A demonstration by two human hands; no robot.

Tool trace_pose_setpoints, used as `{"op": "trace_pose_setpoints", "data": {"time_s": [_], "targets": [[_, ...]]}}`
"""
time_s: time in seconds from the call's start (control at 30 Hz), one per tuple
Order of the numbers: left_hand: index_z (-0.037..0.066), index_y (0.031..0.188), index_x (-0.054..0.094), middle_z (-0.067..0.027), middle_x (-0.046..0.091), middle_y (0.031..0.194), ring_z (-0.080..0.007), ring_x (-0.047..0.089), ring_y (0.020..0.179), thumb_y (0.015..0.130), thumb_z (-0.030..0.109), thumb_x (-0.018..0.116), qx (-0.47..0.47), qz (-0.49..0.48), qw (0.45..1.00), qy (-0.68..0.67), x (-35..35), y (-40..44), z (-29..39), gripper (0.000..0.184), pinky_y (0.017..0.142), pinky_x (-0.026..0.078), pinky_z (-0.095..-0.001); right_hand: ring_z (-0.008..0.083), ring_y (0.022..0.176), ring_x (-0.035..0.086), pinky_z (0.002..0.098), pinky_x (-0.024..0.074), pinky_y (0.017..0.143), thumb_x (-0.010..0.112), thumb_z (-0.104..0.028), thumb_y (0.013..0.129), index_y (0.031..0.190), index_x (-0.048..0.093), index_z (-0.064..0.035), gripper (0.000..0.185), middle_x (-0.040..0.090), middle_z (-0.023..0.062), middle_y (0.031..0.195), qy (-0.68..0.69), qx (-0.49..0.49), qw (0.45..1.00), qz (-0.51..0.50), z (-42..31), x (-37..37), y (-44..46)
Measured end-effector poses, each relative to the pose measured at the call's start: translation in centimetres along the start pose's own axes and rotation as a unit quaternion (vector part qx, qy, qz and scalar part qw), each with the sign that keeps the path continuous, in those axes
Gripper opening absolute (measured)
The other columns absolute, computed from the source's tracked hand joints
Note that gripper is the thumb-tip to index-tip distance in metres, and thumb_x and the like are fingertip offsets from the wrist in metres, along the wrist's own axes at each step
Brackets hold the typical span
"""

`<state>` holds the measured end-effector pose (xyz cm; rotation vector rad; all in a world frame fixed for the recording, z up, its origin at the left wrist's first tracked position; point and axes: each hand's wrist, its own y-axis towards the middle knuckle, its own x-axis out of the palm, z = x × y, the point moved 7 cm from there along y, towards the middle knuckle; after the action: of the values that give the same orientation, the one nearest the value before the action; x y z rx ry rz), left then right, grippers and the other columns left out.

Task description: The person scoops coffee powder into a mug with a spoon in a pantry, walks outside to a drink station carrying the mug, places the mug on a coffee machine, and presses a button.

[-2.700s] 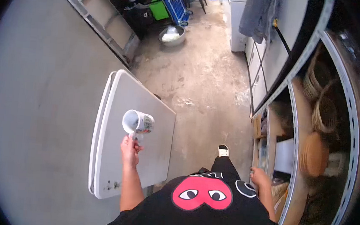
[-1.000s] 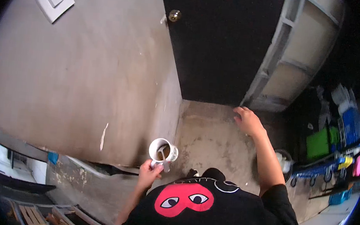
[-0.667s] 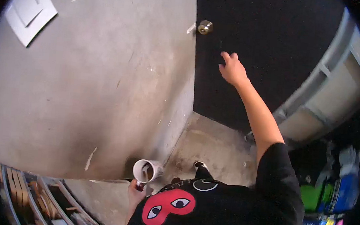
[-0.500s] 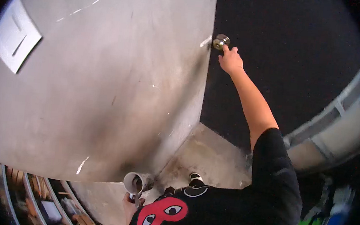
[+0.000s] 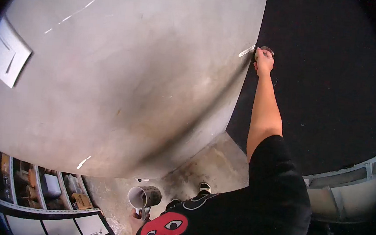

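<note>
My right hand reaches out at the upper right, fingers wrapped round a round metal doorknob. The hand covers most of the knob. It sits near the edge of a black door, beside a grey wall. Low in front of my shirt, my left hand is closed on the handle of a mug. This mug is pale inside, darker outside and tilted towards the left in view. What looks like a thin metal handle shows at its side; its kind I cannot make out.
A grey wall fills the left and middle, with a white panel on it. Shelves with boxes stand at the lower left. Concrete floor lies below, with a shoe on it. Pale framed panels run at the right.
My right hand has gone from touching the doorknob with its fingertips to wrapping round it. The view has shifted, so door and knob appear farther right. My left hand still holds the mug.
</note>
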<state>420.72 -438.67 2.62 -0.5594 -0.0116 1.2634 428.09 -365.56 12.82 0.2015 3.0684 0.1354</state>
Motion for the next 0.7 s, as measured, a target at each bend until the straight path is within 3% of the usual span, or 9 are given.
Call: {"op": "trace_pose_setpoints", "data": {"time_s": [0.07, 0.13, 0.27, 0.33, 0.4, 0.43, 0.53, 0.63, 0.7], "targets": [[0.003, 0.083, 0.049, -0.0011, 0.048, 0.062, -0.0091, 0.049, 0.049, 0.068, -0.004, 0.06, -0.008, -0.013, 1.0, 0.009, -0.3, 0.4, -0.2, 0.02, 0.04, 0.039, -0.0234, 0.0116, 0.038, 0.047, 0.0243, 0.0354, 0.032, 0.066, -0.031, 0.075, 0.084, 0.058, -0.0124, 0.023, 0.054, 0.0036, 0.062, 0.103, 0.032, 0.994, -0.03, 0.7, 0.5, -0.6], [0.003, 0.084, 0.05, -0.0014, 0.048, 0.062, -0.0098, 0.05, 0.05, 0.069, -0.003, 0.06, -0.012, -0.032, 0.999, -0.021, -0.4, 1.2, -0.8, 0.019, 0.04, 0.042, -0.0239, 0.0113, 0.038, 0.047, 0.0233, 0.0348, 0.032, 0.065, -0.032, 0.075, 0.084, 0.057, -0.0119, 0.023, 0.052, 0.0029, 0.058, 0.13, 0.024, 0.988, -0.074, 0.6, 0.5, -2.4], [0.003, 0.082, 0.049, -0.0004, 0.047, 0.061, -0.0105, 0.051, 0.05, 0.066, -0.001, 0.064, 0.002, -0.086, 0.996, -0.04, -0.8, 2.4, -0.7, 0.022, 0.04, 0.044, -0.0245, 0.0107, 0.037, 0.047, 0.0245, 0.036, 0.033, 0.064, -0.035, 0.076, 0.083, 0.061, -0.0103, 0.026, 0.053, 0.0036, 0.057, -0.009, -0.054, 0.996, -0.07, -1.0, -0.4, -8.2], [0.003, 0.08, 0.049, 0.0005, 0.047, 0.061, -0.0101, 0.051, 0.05, 0.064, 0.0, 0.067, 0.009, -0.129, 0.991, -0.031, -1.4, 3.9, -1.1, 0.024, 0.039, 0.043, -0.0243, 0.0173, 0.047, 0.057, 0.0299, 0.0443, 0.043, 0.063, -0.037, 0.075, 0.087, 0.062, -0.0092, 0.031, 0.059, 0.0079, 0.063, -0.098, -0.085, 0.987, -0.091, -2.6, -1.4, -12.5], [0.005, 0.077, 0.05, 0.0023, 0.045, 0.061, -0.0078, 0.046, 0.049, 0.061, 0.003, 0.071, 0.011, -0.141, 0.99, -0.001, -2.4, 4.8, -0.8, 0.027, 0.041, 0.038, -0.0232, 0.025, 0.074, 0.063, 0.0359, 0.0491, 0.068, 0.062, -0.038, 0.073, 0.094, 0.062, -0.0082, 0.036, 0.064, 0.0174, 0.082, -0.216, -0.252, 0.942, -0.04, -5.1, -2.7, -17.3], [0.006, 0.077, 0.05, 0.0029, 0.044, 0.061, -0.0069, 0.044, 0.05, 0.061, 0.003, 0.071, 0.022, -0.161, 0.987, 0.0, -3.1, 5.7, -1.3, 0.026, 0.042, 0.037, -0.0226, 0.0311, 0.083, 0.061, 0.0401, 0.0482, 0.072, 0.061, -0.038, 0.074, 0.097, 0.06, -0.0118, 0.034, 0.062, 0.019, 0.089, -0.281, -0.218, 0.931, -0.084, -6.1, -3.3, -20.2], [0.006, 0.076, 0.05, 0.0042, 0.043, 0.062, -0.0052, 0.039, 0.053, 0.061, 0.004, 0.071, 0.066, -0.217, 0.972, 0.064, -5.3, 9.4, -2.6, 0.026, 0.046, 0.033, -0.0213, 0.0328, 0.081, 0.06, 0.0408, 0.0489, 0.07, 0.061, -0.035, 0.074, 0.098, 0.058, -0.0147, 0.032, 0.061, 0.0165, 0.089, -0.381, -0.277, 0.881, -0.049, -7.4, -5.6, -28.6], [0.005, 0.075, 0.051, 0.0053, 0.041, 0.063, -0.0044, 0.037, 0.055, 0.059, 0.005, 0.071, 0.104, -0.276, 0.949, 0.109, -8.0, 11.8, -2.1, 0.025, 0.049, 0.032, -0.0205, 0.032, 0.077, 0.058, 0.039, 0.0477, 0.065, 0.062, -0.029, 0.074, 0.096, 0.057, -0.014, 0.028, 0.056, 0.0132, 0.085, -0.367, -0.301, 0.88, -0.014, -8.4, -9.0, -37.7], [0.005, 0.073, 0.05, 0.0052, 0.041, 0.063, -0.005, 0.037, 0.056, 0.058, 0.005, 0.071, 0.106, -0.32, 0.939, 0.071, -8.3, 12.5, -1.0, 0.026, 0.049, 0.033, -0.0208, 0.0313, 0.075, 0.056, 0.0371, 0.0462, 0.063, 0.062, -0.024, 0.073, 0.096, 0.056, -0.0106, 0.028, 0.053, 0.0122, 0.083, -0.362, -0.311, 0.879, 0.0, -8.8, -11.5, -42.6]]}}
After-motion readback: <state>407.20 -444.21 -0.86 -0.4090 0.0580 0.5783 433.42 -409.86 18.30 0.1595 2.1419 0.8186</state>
